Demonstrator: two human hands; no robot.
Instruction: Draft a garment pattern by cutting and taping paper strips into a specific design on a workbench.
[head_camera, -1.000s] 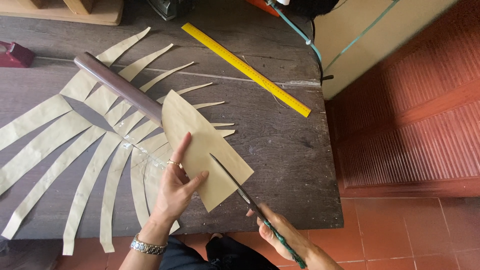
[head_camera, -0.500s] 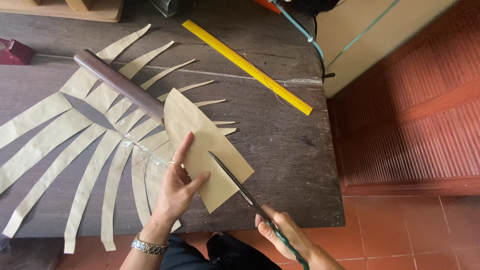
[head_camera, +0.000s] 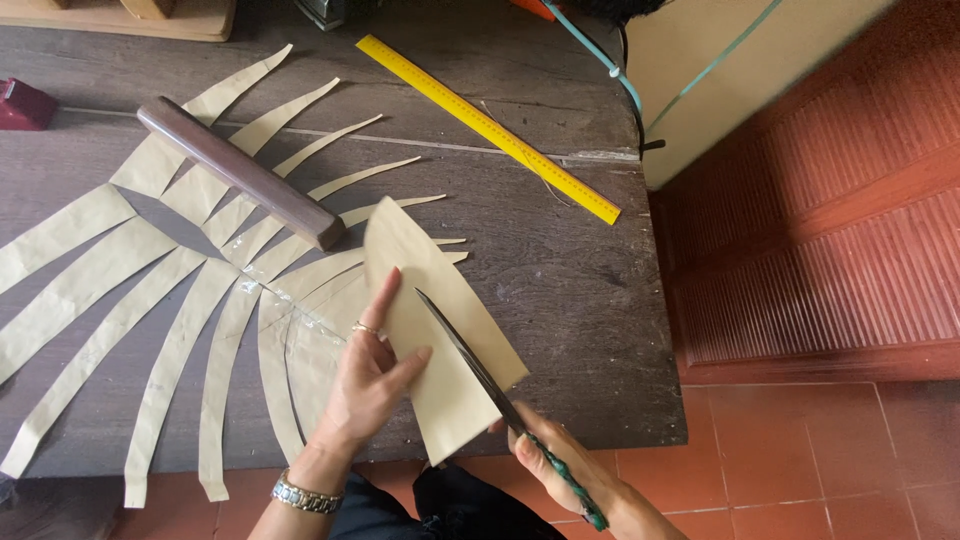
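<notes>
My left hand (head_camera: 368, 378) holds a tan, leaf-shaped piece of paper (head_camera: 432, 300) by its left edge, lifted above the dark wooden table (head_camera: 560, 300). A ring sits on one finger and a metal watch on the wrist. My right hand (head_camera: 562, 468) grips scissors (head_camera: 478, 362) with green-wrapped handles. Their long dark blades are closed into the paper from its lower right edge, pointing up and left. Several curved tan paper strips (head_camera: 180, 320) fan out across the table to the left of my hands.
A dark wooden bar (head_camera: 240, 172) lies across the fanned strips. A yellow ruler (head_camera: 488, 126) lies diagonally at the back of the table. A small red object (head_camera: 22, 102) sits at the far left. Red tiled floor and a red ribbed panel (head_camera: 820, 250) are to the right.
The scissor blades have moved further up and left into the paper. My left hand has shifted slightly with the piece.
</notes>
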